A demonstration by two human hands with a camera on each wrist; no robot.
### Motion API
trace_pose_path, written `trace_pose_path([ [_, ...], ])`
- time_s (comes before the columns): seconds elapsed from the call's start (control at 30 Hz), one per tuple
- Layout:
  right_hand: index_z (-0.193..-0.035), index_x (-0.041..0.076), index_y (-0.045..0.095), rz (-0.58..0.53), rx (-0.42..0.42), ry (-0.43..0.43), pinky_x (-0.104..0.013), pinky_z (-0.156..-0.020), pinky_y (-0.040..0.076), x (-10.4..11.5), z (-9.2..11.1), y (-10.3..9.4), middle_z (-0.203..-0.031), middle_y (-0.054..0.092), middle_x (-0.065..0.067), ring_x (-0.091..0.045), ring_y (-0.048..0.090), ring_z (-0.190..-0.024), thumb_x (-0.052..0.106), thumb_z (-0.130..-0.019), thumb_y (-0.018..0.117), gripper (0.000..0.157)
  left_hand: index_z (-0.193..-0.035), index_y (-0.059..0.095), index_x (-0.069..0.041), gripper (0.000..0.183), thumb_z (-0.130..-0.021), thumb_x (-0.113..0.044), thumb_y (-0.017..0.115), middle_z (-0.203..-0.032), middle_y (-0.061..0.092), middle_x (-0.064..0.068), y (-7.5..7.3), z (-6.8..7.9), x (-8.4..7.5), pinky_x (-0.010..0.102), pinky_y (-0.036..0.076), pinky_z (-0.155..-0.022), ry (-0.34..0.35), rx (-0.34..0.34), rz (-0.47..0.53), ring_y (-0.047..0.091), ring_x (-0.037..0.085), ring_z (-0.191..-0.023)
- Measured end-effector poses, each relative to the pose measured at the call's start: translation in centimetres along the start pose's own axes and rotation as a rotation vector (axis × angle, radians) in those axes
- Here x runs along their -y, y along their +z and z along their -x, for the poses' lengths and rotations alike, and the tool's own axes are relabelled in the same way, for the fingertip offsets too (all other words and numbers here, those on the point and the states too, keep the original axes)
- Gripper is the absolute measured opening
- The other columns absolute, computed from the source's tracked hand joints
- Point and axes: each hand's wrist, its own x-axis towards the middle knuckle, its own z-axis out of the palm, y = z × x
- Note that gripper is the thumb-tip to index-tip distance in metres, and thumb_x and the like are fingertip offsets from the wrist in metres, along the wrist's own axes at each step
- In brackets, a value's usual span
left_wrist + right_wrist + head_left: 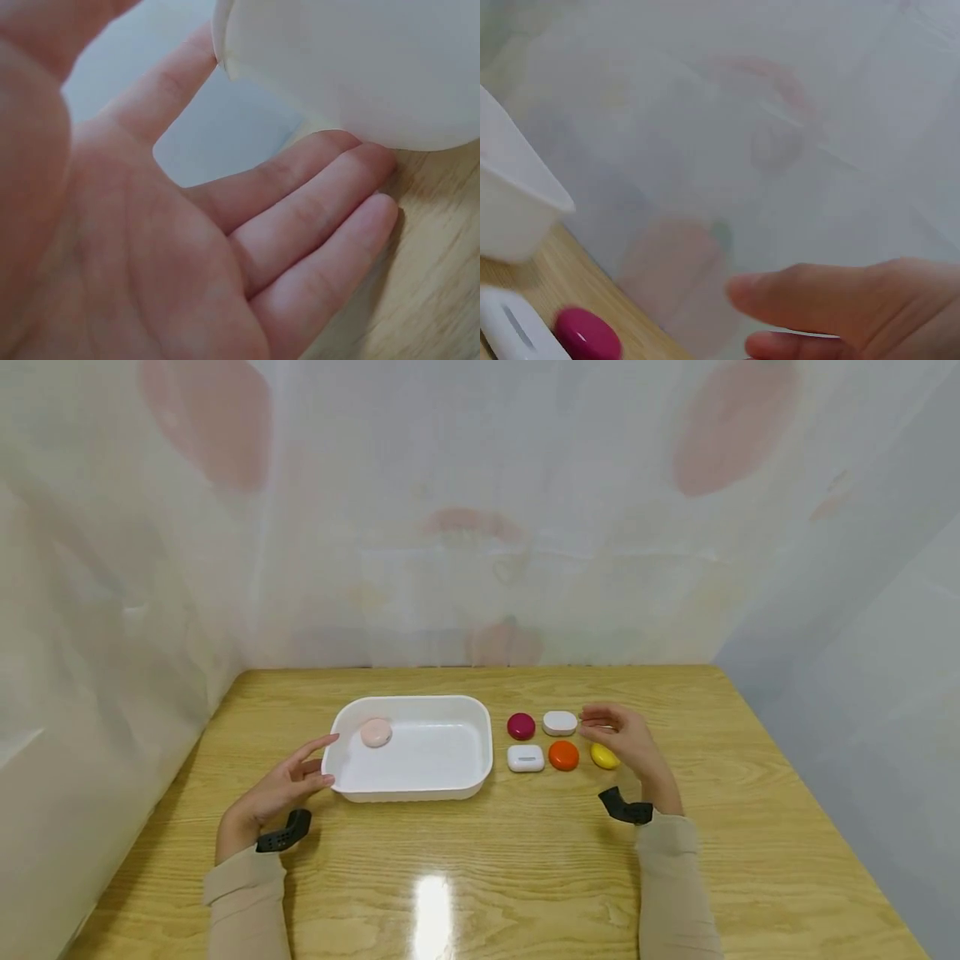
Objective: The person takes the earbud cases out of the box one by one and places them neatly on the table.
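A white rectangular tray with rounded corners stands on the table, and a pale pink round case lies inside at its left. My left hand touches the tray's left end, its fingers spread and fairly straight. In the left wrist view, fingertips meet the tray's side. My right hand hovers beside a white oval case and partly covers a yellow case. Its fingers are loosely bent, with nothing visible between thumb and fingers in the right wrist view.
Between tray and right hand lie a magenta round case, a white earbud case with a grey mark, and an orange round case. A pale curtain hangs behind the wooden table.
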Motion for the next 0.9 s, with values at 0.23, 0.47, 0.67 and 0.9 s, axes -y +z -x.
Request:
trace_pose_path([
  [0.23,-0.122,-0.011,0.057,-0.019,0.072,-0.053,-0.01,-0.083,0.049,1.0,-1.2,3.2,-0.118,0.061,-0.032,-0.008,0.064,-0.097,0.009,-0.091,0.065,0.037,-0.156,0.012,-0.019,0.069,-0.1,-0.014,0.051,-0.147,0.032,0.035,-0.1,-0.2,0.6,0.014,0.046,-0.091,0.006,0.002,0.008,0.059,0.0,-0.112],
  [0.47,-0.121,-0.011,0.058,-0.05,0.214,-0.082,-0.014,-0.085,0.051,2.4,-1.5,6.7,-0.119,0.061,-0.032,-0.034,0.064,-0.105,0.008,-0.092,0.064,0.035,-0.156,0.011,-0.017,0.07,-0.1,-0.014,0.052,-0.15,0.027,0.038,-0.3,-0.1,0.7,0.012,0.045,-0.091,0.014,-0.002,0.015,0.058,-0.002,-0.113],
  [0.67,-0.117,-0.011,0.06,-0.074,0.258,-0.098,-0.018,-0.085,0.053,4.0,-1.9,9.6,-0.114,0.063,-0.032,-0.033,0.065,-0.102,0.006,-0.091,0.064,0.032,-0.156,0.012,-0.016,0.07,-0.1,-0.013,0.052,-0.15,0.026,0.038,-0.1,0.0,0.5,0.011,0.045,-0.09,0.015,-0.007,0.019,0.058,-0.003,-0.111],
  [0.9,-0.11,-0.01,0.063,-0.056,0.309,-0.14,-0.026,-0.085,0.056,5.9,-2.5,12.7,-0.108,0.067,-0.029,-0.033,0.067,-0.097,0.005,-0.089,0.066,0.026,-0.156,0.013,-0.016,0.069,-0.099,-0.013,0.052,-0.149,0.027,0.038,-0.1,-0.2,0.3,0.012,0.046,-0.09,0.007,-0.005,0.026,0.058,-0.003,-0.11],
])
